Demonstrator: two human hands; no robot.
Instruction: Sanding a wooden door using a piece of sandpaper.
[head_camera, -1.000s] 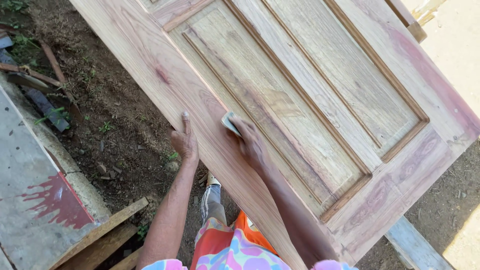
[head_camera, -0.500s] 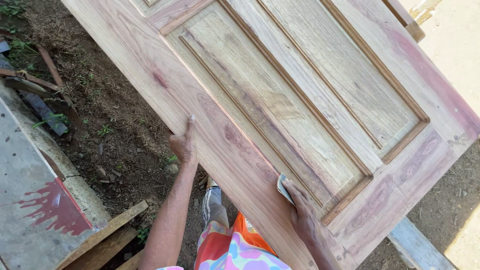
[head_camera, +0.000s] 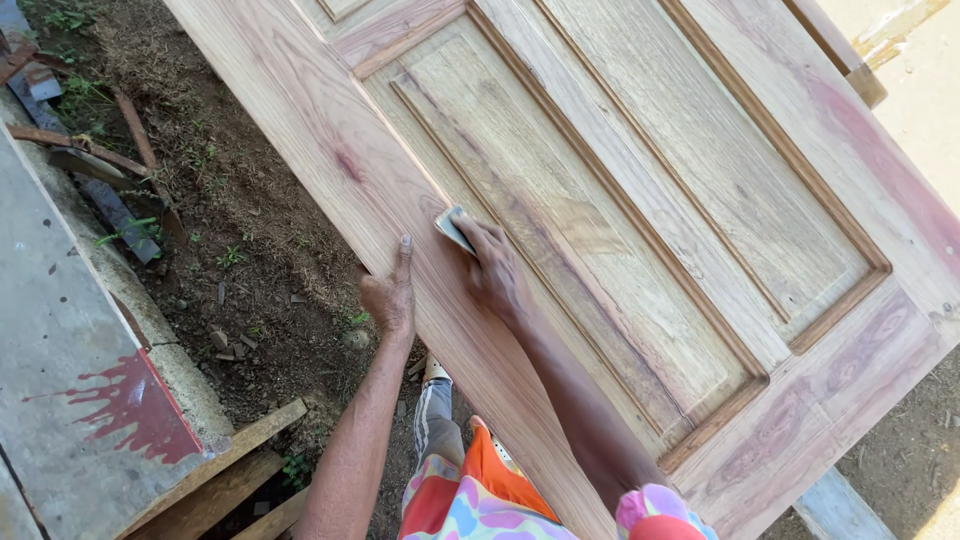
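Right hand (head_camera: 492, 268) pressed a folded piece of sandpaper (head_camera: 452, 229) flat against the wooden door (head_camera: 640, 200), fingers clamped over it, so only its far corner stuck out past the fingertips. Sandpaper sat on the door's side rail, right at the edge of the recessed panel (head_camera: 560, 230). Left hand (head_camera: 388, 297) gripped the door's outer edge just beside it, thumb on top, other fingers hidden underneath. Door cut off at top and right. Concrete slab (head_camera: 60, 380) with red paint stain lay left, bare dirt (head_camera: 230, 200) between. Legs mostly hidden below.
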